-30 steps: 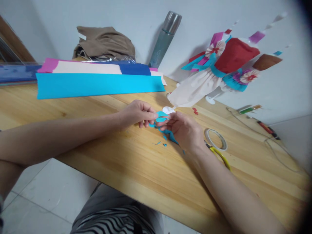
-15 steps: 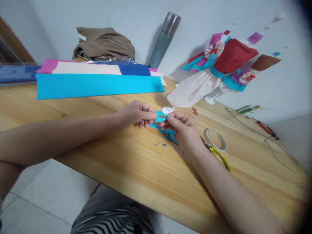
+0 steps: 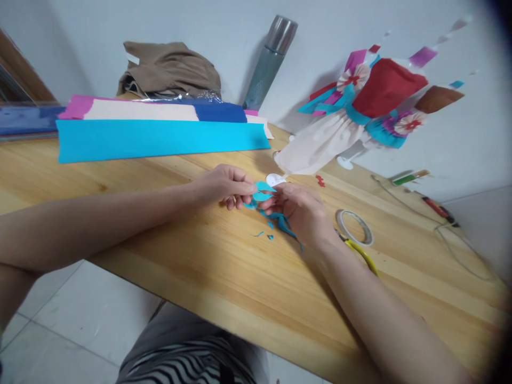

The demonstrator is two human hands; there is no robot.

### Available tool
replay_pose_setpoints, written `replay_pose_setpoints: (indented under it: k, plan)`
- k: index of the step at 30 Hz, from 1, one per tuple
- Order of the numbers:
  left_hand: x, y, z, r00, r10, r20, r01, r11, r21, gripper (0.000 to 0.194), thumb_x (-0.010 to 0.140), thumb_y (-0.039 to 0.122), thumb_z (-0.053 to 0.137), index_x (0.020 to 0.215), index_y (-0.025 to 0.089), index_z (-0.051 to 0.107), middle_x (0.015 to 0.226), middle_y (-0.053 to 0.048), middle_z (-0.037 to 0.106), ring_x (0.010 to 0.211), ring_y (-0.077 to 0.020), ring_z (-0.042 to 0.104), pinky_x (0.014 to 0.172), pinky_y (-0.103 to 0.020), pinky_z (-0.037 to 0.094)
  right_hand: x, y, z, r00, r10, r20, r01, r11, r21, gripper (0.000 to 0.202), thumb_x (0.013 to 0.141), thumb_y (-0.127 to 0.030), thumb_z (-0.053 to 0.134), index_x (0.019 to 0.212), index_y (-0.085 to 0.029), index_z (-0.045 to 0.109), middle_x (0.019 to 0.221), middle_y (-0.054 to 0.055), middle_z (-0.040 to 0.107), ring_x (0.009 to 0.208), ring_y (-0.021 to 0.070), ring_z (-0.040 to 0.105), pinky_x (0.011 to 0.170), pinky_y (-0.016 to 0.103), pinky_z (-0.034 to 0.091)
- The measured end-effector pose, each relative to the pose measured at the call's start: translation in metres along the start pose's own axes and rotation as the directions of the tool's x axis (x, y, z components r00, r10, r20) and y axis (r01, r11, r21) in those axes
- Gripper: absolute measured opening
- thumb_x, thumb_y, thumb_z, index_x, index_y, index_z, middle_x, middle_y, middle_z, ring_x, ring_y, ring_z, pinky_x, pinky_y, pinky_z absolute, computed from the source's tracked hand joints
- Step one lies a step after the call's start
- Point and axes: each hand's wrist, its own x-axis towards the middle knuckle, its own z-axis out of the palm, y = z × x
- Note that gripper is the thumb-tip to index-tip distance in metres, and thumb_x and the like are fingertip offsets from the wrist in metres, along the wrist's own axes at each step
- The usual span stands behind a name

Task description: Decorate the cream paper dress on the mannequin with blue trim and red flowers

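Pinched between the thumb and fingers of my left hand (image 3: 232, 185) is a small turquoise paper cutout (image 3: 262, 186), held just above the table. Two pointed lobes with a gap between them show at its right side. My right hand (image 3: 302, 209) is closed at the tips of these lobes, its fingertips on the paper and its thumb partly hidden. Below the hands lie turquoise paper strips (image 3: 285, 226) and tiny scraps (image 3: 270, 237). Scissors with yellow handles (image 3: 362, 255) rest by my right wrist, their blades mostly covered by it.
A tape roll (image 3: 354, 228) lies right of my right hand. Behind stand a paper dress figure (image 3: 352, 117) and a tilted-looking flask (image 3: 270, 64). Folded turquoise paper (image 3: 164, 141) and brown cloth (image 3: 172, 69) are at the back left. A red-handled tool (image 3: 438, 209) with a cord lies far right.
My right hand has turned, its fingers shifting along the cutout's right end. The gap between the lobes looks wider. My left hand keeps its place.
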Motion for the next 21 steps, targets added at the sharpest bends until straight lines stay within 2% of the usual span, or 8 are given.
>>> replay_pose_setpoints:
  k: [4,7,9,12,15,21]
  plan:
    - [0.001,0.0,0.0,1.0,-0.02,0.004,0.02,0.998,0.051,0.023,0.088,0.016,0.06,0.066,0.012,0.058,0.057,0.0,0.06,0.046,-0.006,0.052,0.047,-0.019,0.035,-0.001,-0.003,-0.002,0.997,-0.07,0.026,0.072,0.991,-0.117,0.033,0.073,-0.056,0.073,0.079,-0.024,0.072,0.073,0.003,0.068,0.07,0.0194,0.064,0.063,0.033,0.052]
    - [0.004,-0.002,-0.002,0.999,-0.024,0.027,0.02,0.989,0.144,0.023,0.084,0.018,0.062,0.063,0.013,0.058,0.056,0.0,0.06,0.044,-0.0073,0.051,0.045,-0.02,0.035,-0.002,-0.004,0.002,0.988,-0.152,0.027,0.154,0.95,-0.272,0.028,0.074,-0.05,0.075,0.073,-0.023,0.069,0.068,0.001,0.064,0.062,0.0154,0.055,0.057,0.03,0.045]
    - [0.006,-0.003,-0.003,0.998,-0.021,0.052,0.01,0.978,0.209,0.022,0.081,0.02,0.065,0.061,0.014,0.059,0.054,0.0,0.06,0.044,-0.0079,0.051,0.045,-0.02,0.035,-0.002,-0.003,0.005,0.985,-0.175,0.008,0.168,0.937,-0.306,0.025,0.072,-0.044,0.076,0.067,-0.022,0.066,0.061,0.0,0.06,0.056,0.013,0.05,0.053,0.028,0.039]
    - [0.007,-0.006,-0.006,0.996,-0.006,0.092,-0.017,0.971,0.236,0.022,0.078,0.026,0.068,0.062,0.014,0.061,0.056,-0.001,0.06,0.045,-0.0083,0.051,0.045,-0.019,0.036,-0.001,0.0,0.006,0.987,-0.161,-0.007,0.154,0.953,-0.263,0.023,0.071,-0.041,0.076,0.064,-0.022,0.065,0.059,-0.001,0.061,0.054,0.0121,0.049,0.051,0.027,0.037]
    - [0.005,-0.005,-0.008,0.993,-0.01,0.121,-0.013,0.982,0.188,0.027,0.082,0.034,0.066,0.064,0.014,0.061,0.059,-0.002,0.06,0.047,-0.0084,0.052,0.045,-0.019,0.037,-0.001,0.001,0.005,0.996,-0.088,-0.01,0.085,0.978,-0.188,0.023,0.07,-0.041,0.079,0.064,-0.023,0.066,0.059,0.0,0.063,0.055,0.0127,0.052,0.052,0.027,0.041]
    - [0.003,-0.002,-0.007,0.994,-0.064,0.088,0.057,0.996,0.075,0.035,0.09,0.044,0.058,0.072,0.013,0.06,0.063,-0.002,0.059,0.046,-0.0089,0.051,0.043,-0.021,0.036,-0.002,-0.003,0.01,0.998,0.025,-0.052,-0.025,1.0,0.006,0.025,0.062,-0.042,0.085,0.062,-0.022,0.069,0.06,0.0,0.066,0.056,0.0122,0.058,0.057,0.027,0.05]
